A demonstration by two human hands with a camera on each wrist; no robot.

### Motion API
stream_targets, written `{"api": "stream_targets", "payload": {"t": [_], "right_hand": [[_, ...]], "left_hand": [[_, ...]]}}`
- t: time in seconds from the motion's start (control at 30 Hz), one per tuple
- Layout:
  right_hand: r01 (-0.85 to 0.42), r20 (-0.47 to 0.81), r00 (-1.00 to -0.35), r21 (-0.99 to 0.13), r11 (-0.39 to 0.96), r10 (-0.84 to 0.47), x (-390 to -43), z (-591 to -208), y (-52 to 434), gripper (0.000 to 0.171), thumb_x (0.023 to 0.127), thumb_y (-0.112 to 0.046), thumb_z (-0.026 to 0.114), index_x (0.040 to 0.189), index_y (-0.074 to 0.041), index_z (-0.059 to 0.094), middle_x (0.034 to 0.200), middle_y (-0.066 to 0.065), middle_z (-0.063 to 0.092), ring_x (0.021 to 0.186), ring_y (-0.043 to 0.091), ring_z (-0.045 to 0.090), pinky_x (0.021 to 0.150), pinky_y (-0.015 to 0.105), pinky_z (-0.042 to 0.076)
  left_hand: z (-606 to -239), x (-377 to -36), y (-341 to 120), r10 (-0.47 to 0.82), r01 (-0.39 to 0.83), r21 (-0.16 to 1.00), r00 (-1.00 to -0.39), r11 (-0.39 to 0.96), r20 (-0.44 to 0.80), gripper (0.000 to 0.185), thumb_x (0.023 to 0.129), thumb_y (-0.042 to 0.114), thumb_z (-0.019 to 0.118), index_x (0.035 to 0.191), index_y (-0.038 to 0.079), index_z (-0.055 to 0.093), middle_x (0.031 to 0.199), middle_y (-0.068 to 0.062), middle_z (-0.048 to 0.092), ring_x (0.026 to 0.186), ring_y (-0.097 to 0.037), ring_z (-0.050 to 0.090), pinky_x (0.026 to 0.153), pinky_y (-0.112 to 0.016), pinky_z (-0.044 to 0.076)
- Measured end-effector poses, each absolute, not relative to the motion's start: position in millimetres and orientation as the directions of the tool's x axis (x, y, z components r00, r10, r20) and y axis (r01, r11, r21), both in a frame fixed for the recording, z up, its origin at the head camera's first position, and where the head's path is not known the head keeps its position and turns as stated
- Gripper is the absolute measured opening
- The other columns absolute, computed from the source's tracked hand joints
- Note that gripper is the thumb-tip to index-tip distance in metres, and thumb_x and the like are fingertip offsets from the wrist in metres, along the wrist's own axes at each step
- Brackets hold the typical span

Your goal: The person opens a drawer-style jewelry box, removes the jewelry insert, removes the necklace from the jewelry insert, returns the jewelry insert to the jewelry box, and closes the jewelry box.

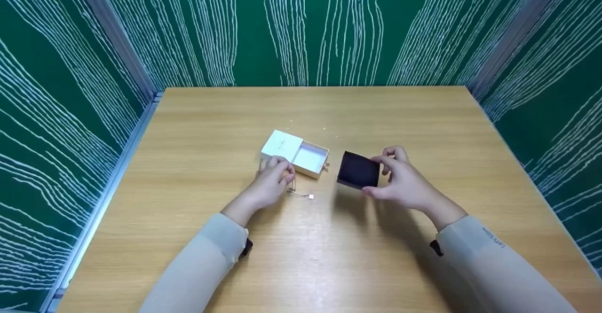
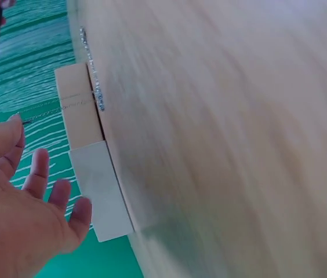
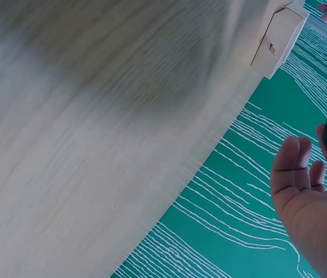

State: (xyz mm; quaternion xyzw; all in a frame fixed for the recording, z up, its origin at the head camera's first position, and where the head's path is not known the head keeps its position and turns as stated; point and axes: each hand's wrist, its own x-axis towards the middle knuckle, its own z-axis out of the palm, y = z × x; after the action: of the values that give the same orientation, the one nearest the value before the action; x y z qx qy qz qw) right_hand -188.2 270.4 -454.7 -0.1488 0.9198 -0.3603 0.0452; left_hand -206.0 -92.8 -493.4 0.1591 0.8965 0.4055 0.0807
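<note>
Crosswise: necklace (image 1: pixel 301 193) beside left hand (image 1: pixel 272 182)

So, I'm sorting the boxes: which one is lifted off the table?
The black box, pinched in the right hand with its shadow on the wood. The white drawer box lies flat on the table, slid open, by the left hand.
</note>
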Motion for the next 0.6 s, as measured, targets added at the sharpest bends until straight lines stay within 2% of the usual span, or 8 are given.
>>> {"api": "stream_targets", "payload": {"t": [0.23, 0.6], "right_hand": [[-0.244, 0.022, -0.95, -0.678, 0.693, -0.312, -190, -454, 269, 0.082, 0.087, -0.038, 0.098, 0.153, -0.003, 0.064, 0.148, 0.014, 0.036, 0.118, 0.032, 0.051, 0.088, 0.032, 0.046], [-0.264, 0.039, -0.946, -0.672, 0.692, -0.322, -193, -440, 263, 0.08, 0.088, -0.041, 0.097, 0.151, -0.004, 0.065, 0.148, 0.014, 0.036, 0.118, 0.033, 0.05, 0.088, 0.034, 0.045]], "left_hand": [[-504, -210, -90, 0.343, 0.152, 0.748, -0.933, 0.647, -0.107, 0.01, 0.116, 0.023, 0.064, 0.112, 0.016, 0.071, 0.132, -0.01, 0.058, 0.142, -0.038, 0.045, 0.127, -0.061, 0.04], [-509, -219, -88, 0.304, 0.097, 0.731, -0.94, 0.675, -0.156, 0.011, 0.114, 0.022, 0.068, 0.107, 0.016, 0.076, 0.141, -0.008, 0.058, 0.141, -0.036, 0.039, 0.125, -0.057, 0.031]]}}
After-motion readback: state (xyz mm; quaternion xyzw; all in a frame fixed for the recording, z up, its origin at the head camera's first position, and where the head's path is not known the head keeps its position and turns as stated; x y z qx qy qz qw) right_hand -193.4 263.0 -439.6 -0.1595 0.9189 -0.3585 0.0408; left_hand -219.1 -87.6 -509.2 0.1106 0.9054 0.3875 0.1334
